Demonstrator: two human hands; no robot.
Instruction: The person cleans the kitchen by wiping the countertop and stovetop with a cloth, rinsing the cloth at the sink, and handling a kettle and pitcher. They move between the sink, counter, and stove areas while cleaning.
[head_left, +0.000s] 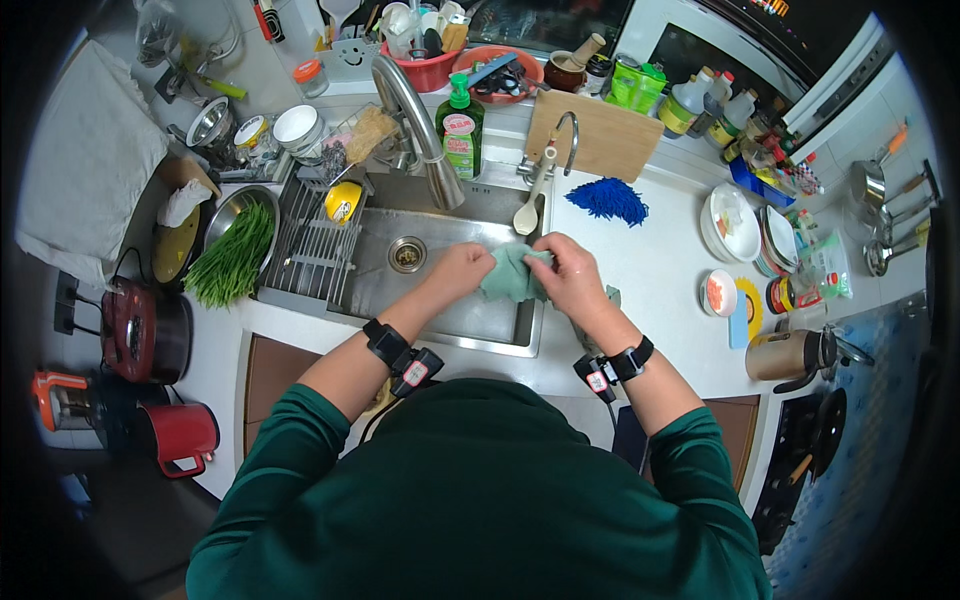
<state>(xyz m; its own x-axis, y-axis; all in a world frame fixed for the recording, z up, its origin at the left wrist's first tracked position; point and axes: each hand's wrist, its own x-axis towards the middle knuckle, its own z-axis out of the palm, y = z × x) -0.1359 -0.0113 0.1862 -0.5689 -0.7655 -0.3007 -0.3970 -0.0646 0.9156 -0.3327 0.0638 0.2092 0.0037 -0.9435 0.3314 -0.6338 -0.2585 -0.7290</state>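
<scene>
A light green cloth (514, 274) is stretched between my two hands above the right part of the stainless steel sink (465, 324). My left hand (463, 271) grips its left edge with closed fingers. At its right side, my right hand (570, 274) pinches the cloth between thumb and fingers. The tall metal faucet (420, 127) arches over the sink behind my hands. A pale ladle-like spoon (527, 214) leans at the sink's back right corner. Another greenish cloth (613, 295) lies partly hidden behind my right forearm on the counter.
Left of the basin, a rack (309, 255) holds a yellow item (343, 202), beside a metal bowl of green vegetables (238, 251). A green pump bottle (460, 135) stands behind the sink. Rightward are a blue chenille cloth (607, 201), a cutting board (592, 135) and bowls (731, 223).
</scene>
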